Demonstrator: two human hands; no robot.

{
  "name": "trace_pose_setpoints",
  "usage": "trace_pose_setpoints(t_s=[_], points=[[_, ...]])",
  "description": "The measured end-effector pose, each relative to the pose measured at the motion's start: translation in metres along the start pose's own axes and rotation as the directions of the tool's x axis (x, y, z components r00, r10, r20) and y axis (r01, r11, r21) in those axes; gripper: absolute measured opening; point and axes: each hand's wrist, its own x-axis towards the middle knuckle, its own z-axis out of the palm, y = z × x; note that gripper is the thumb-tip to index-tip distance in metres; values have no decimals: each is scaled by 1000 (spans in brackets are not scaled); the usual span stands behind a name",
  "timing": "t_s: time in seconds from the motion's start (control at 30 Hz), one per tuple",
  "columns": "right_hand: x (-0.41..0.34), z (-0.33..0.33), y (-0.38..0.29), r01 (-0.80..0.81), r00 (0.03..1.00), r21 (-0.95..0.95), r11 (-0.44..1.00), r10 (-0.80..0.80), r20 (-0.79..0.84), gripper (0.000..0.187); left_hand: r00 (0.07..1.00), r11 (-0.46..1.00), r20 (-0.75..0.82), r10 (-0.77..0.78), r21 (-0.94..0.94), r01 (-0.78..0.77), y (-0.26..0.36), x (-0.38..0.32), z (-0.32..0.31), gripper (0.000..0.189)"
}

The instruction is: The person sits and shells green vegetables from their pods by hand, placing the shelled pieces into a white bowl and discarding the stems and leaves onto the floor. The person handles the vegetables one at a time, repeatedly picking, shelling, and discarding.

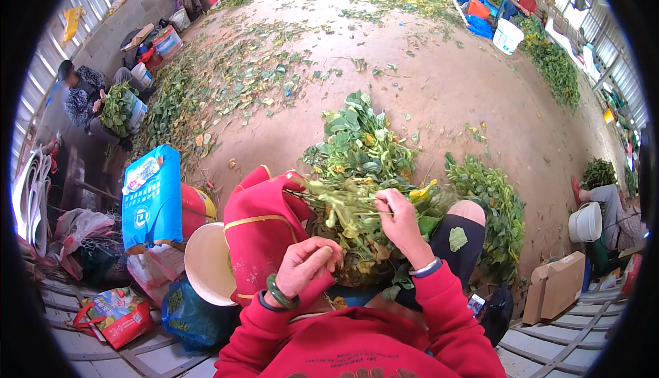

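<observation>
My right hand (395, 214) is closed around the stems of a leafy bean plant (337, 200), whose stalks and pods stretch leftward over my lap and look blurred. Close to my body, my left hand (309, 264) is held with curled fingers beside the plants; whether something small is between its fingertips cannot be told. Beneath and between my knees lie yellowed leaves and more stalks. A heap of cut leafy plants (363, 146) rests on the floor just beyond my knees. A second pile of plants (497, 208) lies to the right of my right knee.
By my left leg stands a white bucket (208, 264), near a blue printed bag (152, 200) on a red bucket. A blue plastic bag (190, 316) and a red shopping bag (121, 319) lie lower left. Cardboard (555, 288) stands right. Several people sit along the walls among buckets; leaves litter the floor.
</observation>
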Motion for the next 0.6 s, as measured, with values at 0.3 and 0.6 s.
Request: trace_pose_setpoints(t_s=[0.3, 0.6], points=[[-25, 7, -7, -88, 983, 126, 988, 106, -149, 6, 920, 799, -202, 335, 578, -164, -9, 27, 24, 31], [-32, 1, -43, -93, 930, -475, 875, 247, 271, 47, 926, 928, -73, -372, 10, 373, -34, 18, -27, 18]])
